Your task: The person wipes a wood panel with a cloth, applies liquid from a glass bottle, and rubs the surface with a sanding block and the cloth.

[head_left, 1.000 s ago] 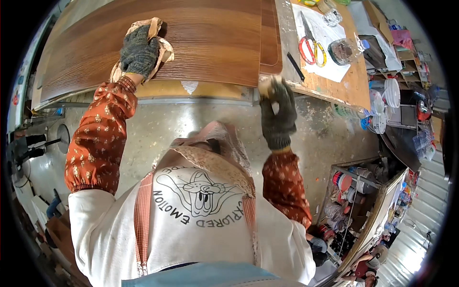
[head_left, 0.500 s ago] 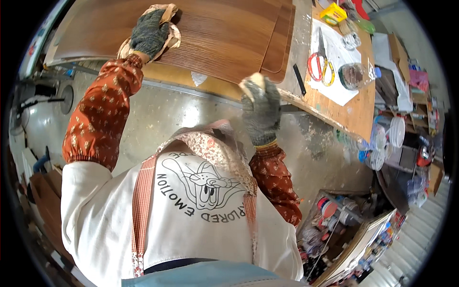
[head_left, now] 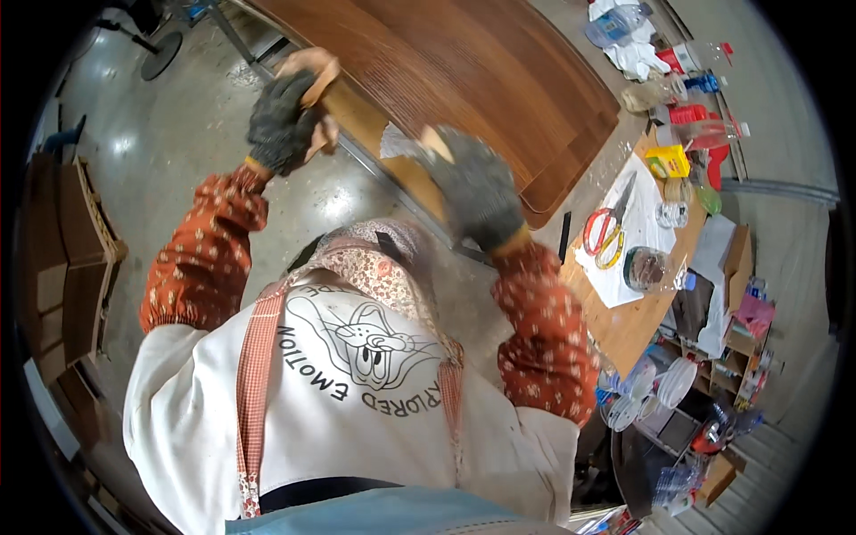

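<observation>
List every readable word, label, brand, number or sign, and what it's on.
White sweatshirt: black capitals curving around a cartoon, partly legible; wording not transcribed here.
Yellow box: markings too small to read.
Clear bottle with blue label, at top right: too small to read.
Brown board, tan cloth, dark left glove: no text visible.

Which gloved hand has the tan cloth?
The left hand: the tan cloth shows around its fingers. The right hand, closer to the brown board, shows only something pale at its fingertips, too blurred to identify.
</observation>
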`<act>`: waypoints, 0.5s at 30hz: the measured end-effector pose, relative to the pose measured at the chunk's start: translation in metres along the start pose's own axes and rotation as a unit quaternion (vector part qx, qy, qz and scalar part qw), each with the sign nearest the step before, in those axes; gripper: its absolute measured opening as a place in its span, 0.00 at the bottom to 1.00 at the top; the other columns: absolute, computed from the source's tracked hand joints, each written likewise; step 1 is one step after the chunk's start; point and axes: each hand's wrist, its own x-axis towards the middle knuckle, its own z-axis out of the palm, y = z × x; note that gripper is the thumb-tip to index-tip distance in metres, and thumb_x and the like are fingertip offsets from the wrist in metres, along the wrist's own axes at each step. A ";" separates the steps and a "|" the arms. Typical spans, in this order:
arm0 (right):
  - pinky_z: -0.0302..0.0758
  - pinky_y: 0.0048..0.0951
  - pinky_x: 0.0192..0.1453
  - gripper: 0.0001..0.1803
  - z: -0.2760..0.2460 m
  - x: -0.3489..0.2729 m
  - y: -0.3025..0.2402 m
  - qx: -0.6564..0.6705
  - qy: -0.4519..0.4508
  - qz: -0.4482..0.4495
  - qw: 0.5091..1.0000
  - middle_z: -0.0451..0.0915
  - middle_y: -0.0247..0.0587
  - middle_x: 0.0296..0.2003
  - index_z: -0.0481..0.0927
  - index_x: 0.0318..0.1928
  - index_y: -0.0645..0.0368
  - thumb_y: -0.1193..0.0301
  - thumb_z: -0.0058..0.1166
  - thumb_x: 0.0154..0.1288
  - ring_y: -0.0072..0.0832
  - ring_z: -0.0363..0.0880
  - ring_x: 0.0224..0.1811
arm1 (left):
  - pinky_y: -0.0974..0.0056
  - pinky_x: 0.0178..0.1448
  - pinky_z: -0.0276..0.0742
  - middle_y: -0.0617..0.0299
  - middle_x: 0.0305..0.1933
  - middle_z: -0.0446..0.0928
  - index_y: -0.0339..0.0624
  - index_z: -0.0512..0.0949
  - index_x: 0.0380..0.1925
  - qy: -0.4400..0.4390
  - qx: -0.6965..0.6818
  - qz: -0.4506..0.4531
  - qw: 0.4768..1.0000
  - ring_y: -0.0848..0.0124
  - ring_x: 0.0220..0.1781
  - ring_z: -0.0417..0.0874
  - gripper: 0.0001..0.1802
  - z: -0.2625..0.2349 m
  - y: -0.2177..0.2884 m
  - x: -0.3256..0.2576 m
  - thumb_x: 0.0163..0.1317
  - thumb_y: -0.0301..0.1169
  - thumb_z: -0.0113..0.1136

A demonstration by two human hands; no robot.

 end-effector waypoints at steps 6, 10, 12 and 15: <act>0.76 0.43 0.49 0.21 0.006 0.043 -0.001 -0.025 -0.131 0.020 0.991 0.76 0.47 0.50 0.78 0.53 0.43 0.71 0.54 0.57 0.43 0.77 0.49 | 0.58 0.52 0.74 0.55 0.44 0.80 0.43 0.77 0.48 -0.122 -0.081 -0.636 0.758 0.64 0.47 0.79 0.22 -0.012 -0.085 -0.241 0.59 0.44 0.59; 0.77 0.41 0.45 0.20 -0.033 -0.049 -0.007 0.015 -0.077 0.041 0.996 0.76 0.49 0.48 0.78 0.51 0.46 0.73 0.55 0.56 0.44 0.78 0.47 | 0.62 0.45 0.76 0.59 0.42 0.82 0.47 0.80 0.44 -0.161 -0.243 -0.846 0.446 0.65 0.40 0.81 0.27 -0.068 -0.046 -0.344 0.63 0.56 0.45; 0.77 0.41 0.45 0.17 -0.045 -0.086 -0.016 0.025 -0.074 0.172 0.982 0.77 0.50 0.48 0.79 0.48 0.48 0.74 0.56 0.56 0.45 0.78 0.46 | 0.62 0.45 0.77 0.59 0.43 0.82 0.45 0.79 0.44 -0.412 -0.061 -0.614 0.671 0.64 0.40 0.81 0.30 -0.078 -0.048 -0.444 0.63 0.58 0.43; 0.77 0.39 0.46 0.16 -0.071 -0.090 -0.019 0.032 -0.165 0.229 0.959 0.81 0.49 0.40 0.79 0.47 0.55 0.69 0.61 0.57 0.44 0.81 0.41 | 0.62 0.44 0.77 0.57 0.43 0.82 0.42 0.78 0.44 -0.276 -0.033 -0.665 0.693 0.64 0.40 0.81 0.33 -0.053 -0.034 -0.477 0.64 0.61 0.41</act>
